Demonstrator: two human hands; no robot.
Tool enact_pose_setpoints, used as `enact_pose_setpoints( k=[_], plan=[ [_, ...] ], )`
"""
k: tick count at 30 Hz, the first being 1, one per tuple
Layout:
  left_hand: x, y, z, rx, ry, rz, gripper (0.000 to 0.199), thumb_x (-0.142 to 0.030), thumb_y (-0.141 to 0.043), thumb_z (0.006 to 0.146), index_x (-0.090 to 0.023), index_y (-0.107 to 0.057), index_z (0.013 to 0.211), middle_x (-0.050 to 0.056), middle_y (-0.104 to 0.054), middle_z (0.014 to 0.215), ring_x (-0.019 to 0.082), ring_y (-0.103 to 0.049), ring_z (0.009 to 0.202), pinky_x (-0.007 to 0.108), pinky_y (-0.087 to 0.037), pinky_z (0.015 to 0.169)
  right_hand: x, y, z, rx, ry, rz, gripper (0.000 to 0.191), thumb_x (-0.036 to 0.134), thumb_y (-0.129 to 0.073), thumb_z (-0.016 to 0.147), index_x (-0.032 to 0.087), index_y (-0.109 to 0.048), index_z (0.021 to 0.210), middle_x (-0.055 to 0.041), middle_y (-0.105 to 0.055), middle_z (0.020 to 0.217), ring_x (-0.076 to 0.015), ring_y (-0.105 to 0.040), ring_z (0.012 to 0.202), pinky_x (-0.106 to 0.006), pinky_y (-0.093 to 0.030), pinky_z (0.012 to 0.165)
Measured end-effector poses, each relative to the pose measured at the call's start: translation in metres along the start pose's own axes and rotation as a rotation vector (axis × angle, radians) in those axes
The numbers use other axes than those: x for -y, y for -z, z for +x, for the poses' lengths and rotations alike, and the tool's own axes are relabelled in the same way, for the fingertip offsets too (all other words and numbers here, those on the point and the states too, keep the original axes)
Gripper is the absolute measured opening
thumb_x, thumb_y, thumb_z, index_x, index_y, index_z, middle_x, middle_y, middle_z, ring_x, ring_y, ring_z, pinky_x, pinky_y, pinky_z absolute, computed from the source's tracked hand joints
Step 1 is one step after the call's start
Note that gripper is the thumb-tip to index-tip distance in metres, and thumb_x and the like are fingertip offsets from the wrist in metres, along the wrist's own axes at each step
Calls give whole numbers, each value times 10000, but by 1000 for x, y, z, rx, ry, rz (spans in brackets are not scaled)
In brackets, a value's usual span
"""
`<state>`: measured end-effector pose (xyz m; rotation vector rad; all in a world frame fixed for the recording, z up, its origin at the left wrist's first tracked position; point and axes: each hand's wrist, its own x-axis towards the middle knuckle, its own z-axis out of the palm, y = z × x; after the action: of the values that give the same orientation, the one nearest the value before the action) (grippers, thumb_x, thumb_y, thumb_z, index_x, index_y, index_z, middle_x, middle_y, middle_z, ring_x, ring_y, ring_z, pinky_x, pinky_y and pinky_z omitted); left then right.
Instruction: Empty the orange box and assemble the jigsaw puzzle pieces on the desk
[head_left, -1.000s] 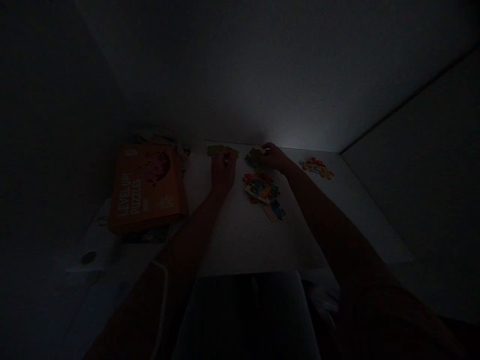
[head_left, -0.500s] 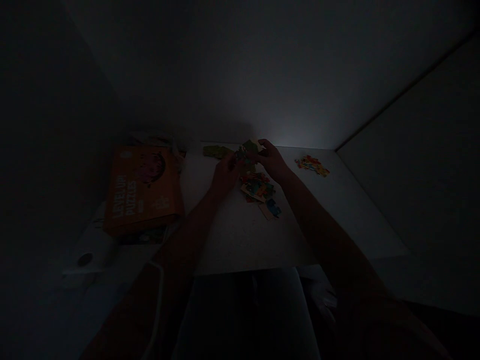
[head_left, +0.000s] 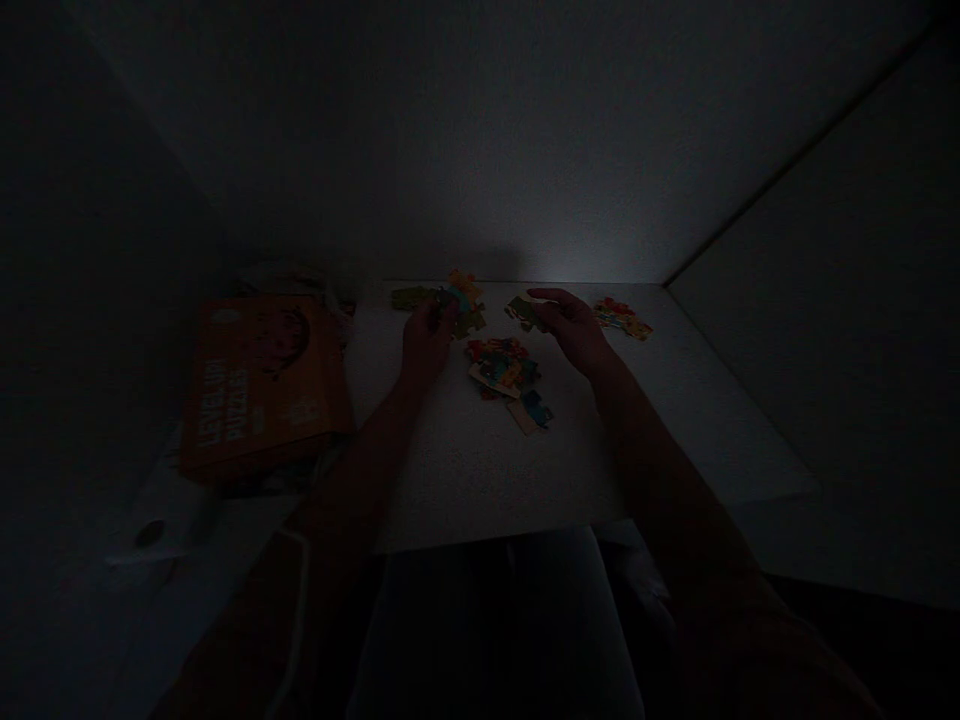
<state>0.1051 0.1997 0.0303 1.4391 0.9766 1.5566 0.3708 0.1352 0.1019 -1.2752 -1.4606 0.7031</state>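
Observation:
My left hand (head_left: 427, 340) is closed on jigsaw puzzle pieces (head_left: 466, 300), coloured orange, blue and green, at the back of the white table. Apart from it, to the right, my right hand (head_left: 574, 325) pinches a green puzzle piece (head_left: 525, 312) between thumb and fingers. Between and below both hands lies a mixed pile of puzzle pieces (head_left: 506, 368). One blue and pale piece (head_left: 534, 412) rests at the pile's front edge. Dim light hides how many pieces the left hand grips.
An orange puzzle box (head_left: 262, 385) sits at the left on other items. Green pieces (head_left: 411, 298) lie left of my left hand. Red and yellow pieces (head_left: 624, 318) form a heap at the back right. A wall (head_left: 450, 150) rises behind the white table (head_left: 480, 490).
My hands, close together before, have moved apart: the left to the left, the right to the right. Orange and blue pieces now show at the left hand. The view has shifted slightly.

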Motion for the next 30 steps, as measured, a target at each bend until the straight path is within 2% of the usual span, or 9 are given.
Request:
enact_pose_setpoints(
  k=[3, 7, 10, 13, 16, 20, 22, 25, 30],
  plan=[
    [-2, 1, -1, -8, -9, 17, 650, -905, -756, 959, -259, -703, 998, 48, -690, 901, 204, -627, 827, 341, -510, 704, -1, 5, -4, 36, 2, -6, 488, 680, -957, 797, 309, -860, 1099, 0, -753, 851, -214, -621, 804, -383, -531, 778],
    [-7, 0, -4, 14, -41, 15, 557, -804, -780, 997, -250, -720, 1003, 58, -726, 940, 203, -658, 856, 345, -548, 757, -5, 5, -5, 194, -3, -103, 469, 678, -965, 811, 283, -896, 1054, -41, -841, 956, -201, -625, 773, -378, -529, 750],
    [-10, -2, -7, 42, -46, 4, 513, -749, -828, 966, -244, -758, 1017, 57, -762, 954, 203, -679, 863, 350, -566, 786, -8, 0, -4, 121, 35, -219, 489, 716, -895, 892, 277, -908, 1105, -46, -847, 1005, -182, -574, 735, -366, -500, 719],
    [-13, -3, -11, 77, -46, 80, 524, -758, -862, 925, -251, -805, 1046, 22, -711, 837, 187, -603, 763, 344, -488, 688, -7, -9, -3, 54, 70, -183, 537, 777, -840, 938, 276, -884, 1128, -61, -840, 1050, -217, -651, 856, -378, -542, 781],
    [-16, -4, -15, 155, -50, 114, 523, -755, -879, 910, -251, -832, 1043, 8, -672, 769, 179, -557, 709, 340, -439, 636, -5, -21, -3, 53, 69, -110, 588, 837, -848, 908, 285, -848, 1108, -49, -810, 1007, -235, -676, 912, -386, -562, 806],
    [-21, -4, -17, 204, -57, 87, 515, -739, -887, 897, -238, -860, 1009, 17, -676, 748, 177, -556, 691, 335, -451, 619, -5, -30, -3, 65, 49, -23, 591, 844, -910, 828, 286, -773, 966, -27, -790, 950, -233, -682, 900, -403, -579, 841],
    [-22, -3, -15, 175, -59, 79, 514, -734, -878, 908, -233, -871, 1026, 39, -734, 801, 193, -630, 739, 339, -520, 664, -5, -30, -2, 55, 48, 18, 607, 858, -915, 819, 286, -746, 926, -19, -780, 914, -227, -681, 890, -404, -585, 855],
    [-21, -1, -11, 88, -55, 65, 520, -725, -830, 957, -222, -877, 1076, 93, -850, 999, 233, -766, 914, 372, -635, 836, -7, -26, 1, 12, 51, 89, 663, 907, -934, 792, 286, -734, 909, -4, -751, 846, -194, -637, 803, -377, -558, 796],
    [-11, 4, -3, 2, -38, 53, 543, -751, -818, 972, -229, -856, 1119, 110, -872, 1093, 262, -820, 1036, 391, -675, 927, -13, -16, 6, -59, 20, 150, 767, 985, -973, 682, 293, -701, 865, 11, -732, 796, -160, -534, 696, -348, -469, 671]
  ],
)
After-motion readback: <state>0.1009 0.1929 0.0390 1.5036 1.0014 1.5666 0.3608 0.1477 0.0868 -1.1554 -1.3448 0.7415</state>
